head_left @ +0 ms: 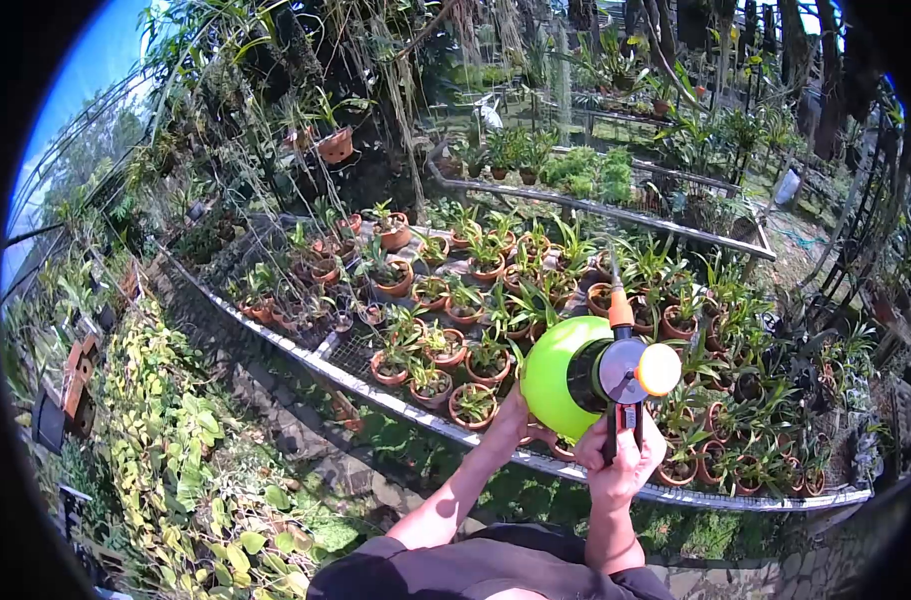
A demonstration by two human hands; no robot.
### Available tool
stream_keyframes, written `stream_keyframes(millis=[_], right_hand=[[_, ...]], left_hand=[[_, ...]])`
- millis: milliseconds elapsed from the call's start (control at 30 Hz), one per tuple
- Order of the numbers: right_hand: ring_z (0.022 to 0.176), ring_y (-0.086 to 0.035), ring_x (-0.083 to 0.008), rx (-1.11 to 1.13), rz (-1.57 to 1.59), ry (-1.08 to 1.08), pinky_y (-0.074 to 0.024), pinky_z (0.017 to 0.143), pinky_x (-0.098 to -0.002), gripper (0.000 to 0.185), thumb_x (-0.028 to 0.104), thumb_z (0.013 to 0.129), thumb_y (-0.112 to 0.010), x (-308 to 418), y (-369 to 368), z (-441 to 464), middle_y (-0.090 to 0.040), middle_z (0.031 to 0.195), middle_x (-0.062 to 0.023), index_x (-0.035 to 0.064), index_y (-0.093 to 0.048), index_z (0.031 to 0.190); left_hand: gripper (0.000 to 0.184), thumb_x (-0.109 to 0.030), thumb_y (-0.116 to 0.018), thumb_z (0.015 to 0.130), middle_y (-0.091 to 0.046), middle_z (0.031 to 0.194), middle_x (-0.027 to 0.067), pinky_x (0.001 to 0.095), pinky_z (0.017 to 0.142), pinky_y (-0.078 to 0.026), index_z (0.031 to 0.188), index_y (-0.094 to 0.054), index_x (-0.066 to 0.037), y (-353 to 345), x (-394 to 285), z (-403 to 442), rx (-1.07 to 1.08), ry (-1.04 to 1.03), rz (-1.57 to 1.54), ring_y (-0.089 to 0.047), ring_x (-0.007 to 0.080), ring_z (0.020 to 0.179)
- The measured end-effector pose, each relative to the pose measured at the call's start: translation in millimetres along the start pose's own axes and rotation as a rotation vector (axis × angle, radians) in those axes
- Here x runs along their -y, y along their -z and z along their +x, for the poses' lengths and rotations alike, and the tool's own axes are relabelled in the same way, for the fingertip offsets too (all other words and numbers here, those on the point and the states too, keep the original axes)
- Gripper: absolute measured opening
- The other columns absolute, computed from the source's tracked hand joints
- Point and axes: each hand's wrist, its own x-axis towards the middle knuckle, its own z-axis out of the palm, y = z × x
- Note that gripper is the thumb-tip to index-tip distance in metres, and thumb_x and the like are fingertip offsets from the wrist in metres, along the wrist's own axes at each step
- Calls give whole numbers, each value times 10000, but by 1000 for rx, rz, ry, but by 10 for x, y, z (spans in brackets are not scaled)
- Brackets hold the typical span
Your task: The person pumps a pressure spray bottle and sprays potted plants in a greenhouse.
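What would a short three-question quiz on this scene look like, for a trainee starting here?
1. Multiple choice: what colour is the round tank of the sprayer?
A) Red
B) Bright green
C) Blue

2. True or false: the sprayer is standing on the ground with no hand on it.

3. Short answer: what do the terracotta pots in front of the person stand on?

Key:
1. B, bright green.
2. False: the right hand grips its black handle.
3. A mesh-topped stand with a pale edge.
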Motion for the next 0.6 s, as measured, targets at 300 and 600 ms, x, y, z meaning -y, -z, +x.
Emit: stream_keyframes(millis=[300, 600], right_hand=[[387, -436, -70, 211, 89, -77, -319, 372, -215, 289, 199, 900, -531, -220, -374, 77, -508, 536, -27, -81, -546, 831], [397, -420, -57, 378, 193, -341, -282, 371, -210, 319, 238, 914, -526, -487, -638, 70, -488, 532, -22, -70, -551, 836]], left_hand=[[699, -584, -387, 945, -502, 1285, 84, 344, 728, -589, 1438, -198, -126, 393, -139, -206, -147, -88, -38, -626, 202, 1030], [698, -654, -375, 913, -594, 1077, 90, 329, 712, -574, 1341, -272, -113, 645, -257, -768, -396, -168, 19, -662, 188, 860]])
